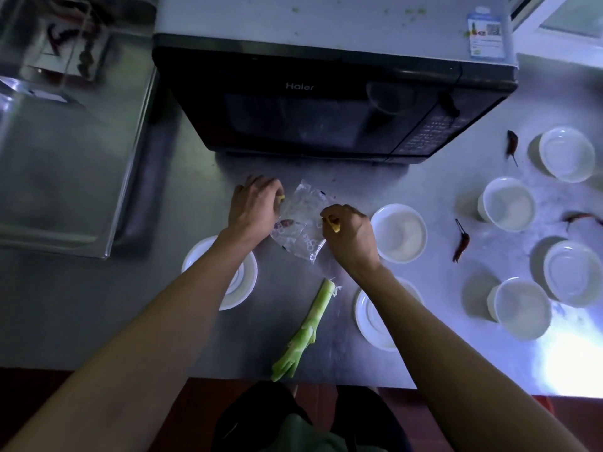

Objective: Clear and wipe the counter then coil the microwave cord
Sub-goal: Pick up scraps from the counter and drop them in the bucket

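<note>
A crumpled clear plastic wrapper point(301, 223) lies on the steel counter point(408, 187) in front of the black microwave point(310, 102). My left hand point(254, 207) rests over the wrapper's left edge, fingers curled round a small yellow scrap point(281, 198). At the wrapper's right edge, my right hand point(352, 233) pinches another yellow scrap point(335, 227). A pale green vegetable stalk point(305, 334) lies near the front edge. The microwave cord is not visible.
Several white bowls stand about: one point(398, 233) beside my right hand, others point(507, 203) to the right, two partly under my forearms. Dried red chilies point(460, 241) lie among them. A steel sink point(58, 177) is at the left.
</note>
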The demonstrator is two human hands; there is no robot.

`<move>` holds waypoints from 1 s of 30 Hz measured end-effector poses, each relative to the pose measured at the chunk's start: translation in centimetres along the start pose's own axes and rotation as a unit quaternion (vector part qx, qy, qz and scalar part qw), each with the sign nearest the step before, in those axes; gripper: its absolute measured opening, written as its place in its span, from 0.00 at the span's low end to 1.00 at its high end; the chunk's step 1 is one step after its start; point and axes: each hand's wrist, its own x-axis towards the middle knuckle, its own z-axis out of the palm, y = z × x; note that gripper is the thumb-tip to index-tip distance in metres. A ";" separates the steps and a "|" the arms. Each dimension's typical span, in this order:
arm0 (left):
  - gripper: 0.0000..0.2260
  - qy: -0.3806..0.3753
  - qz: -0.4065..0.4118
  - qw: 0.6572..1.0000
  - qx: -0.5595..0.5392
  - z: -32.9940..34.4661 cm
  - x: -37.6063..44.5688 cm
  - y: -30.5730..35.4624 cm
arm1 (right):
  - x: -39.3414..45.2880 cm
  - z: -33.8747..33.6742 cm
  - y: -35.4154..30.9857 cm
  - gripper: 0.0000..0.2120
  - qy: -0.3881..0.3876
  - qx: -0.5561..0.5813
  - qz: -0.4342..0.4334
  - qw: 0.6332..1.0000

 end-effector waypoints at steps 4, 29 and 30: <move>0.04 0.011 0.018 0.999 -0.027 -0.9 -0.7 2.5 | -0.6 -1.8 0.2 0.11 0.025 0.006 0.009 1.000; 0.06 -0.089 0.311 0.945 -0.041 9.4 -14.1 41.9 | -27.1 -25.2 25.2 0.09 0.236 0.033 0.193 0.952; 0.06 -0.099 0.319 0.942 -0.036 10.1 -15.1 43.6 | -28.6 -26.1 26.5 0.10 0.240 0.031 0.204 0.948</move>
